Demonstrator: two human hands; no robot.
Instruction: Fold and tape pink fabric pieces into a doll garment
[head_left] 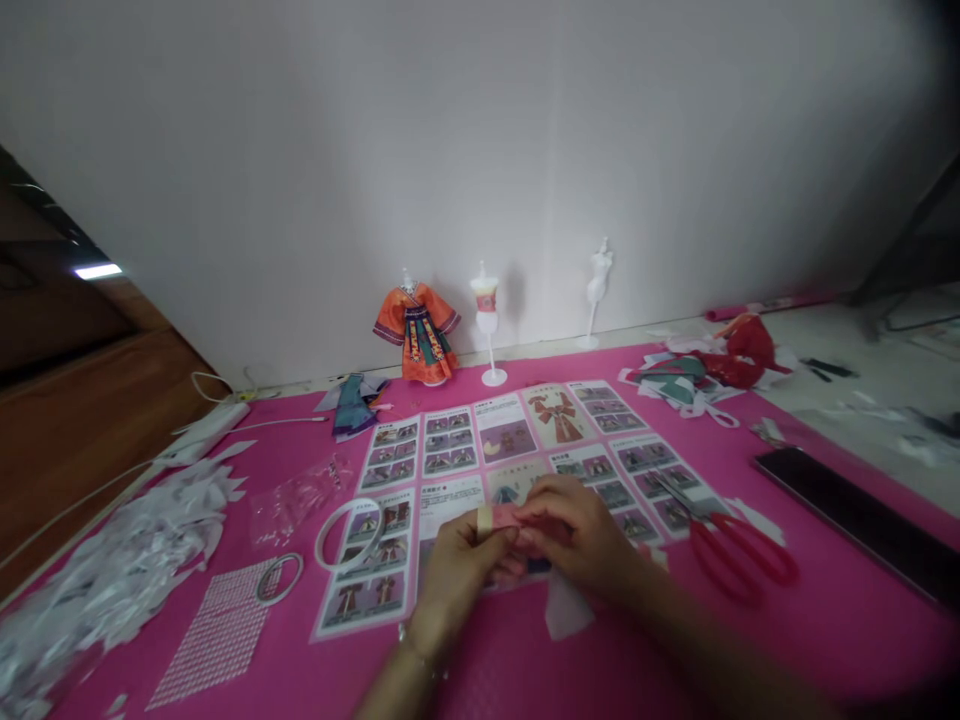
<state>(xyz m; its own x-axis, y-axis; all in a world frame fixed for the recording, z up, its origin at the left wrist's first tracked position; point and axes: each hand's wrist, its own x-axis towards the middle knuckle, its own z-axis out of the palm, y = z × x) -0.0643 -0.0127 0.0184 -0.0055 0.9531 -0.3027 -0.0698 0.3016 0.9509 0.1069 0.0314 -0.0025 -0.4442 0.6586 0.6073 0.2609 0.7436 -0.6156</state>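
In front of me, both hands are closed on a small pink piece of fabric [504, 516] with a pale yellow end. My left hand [459, 560] pinches its left side, and a bracelet circles that wrist. The fingers of my right hand [574, 530] grip the right side, partly hiding the piece. Beneath the hands lies a printed picture sheet [446, 492] showing doll garments. A whitish scrap [566, 605] rests below my right hand. To the right are scissors with red handles [739, 555], their blades lying on the sheet.
Three small mannequins stand by the wall: one in an orange robe [417, 330], one with a pink band [487, 300], one bare [598, 280]. Tape rolls [324, 540], a gem sheet [214, 640] and white scraps [112, 570] lie left; a phone [855, 515] and fabrics [697, 370] right.
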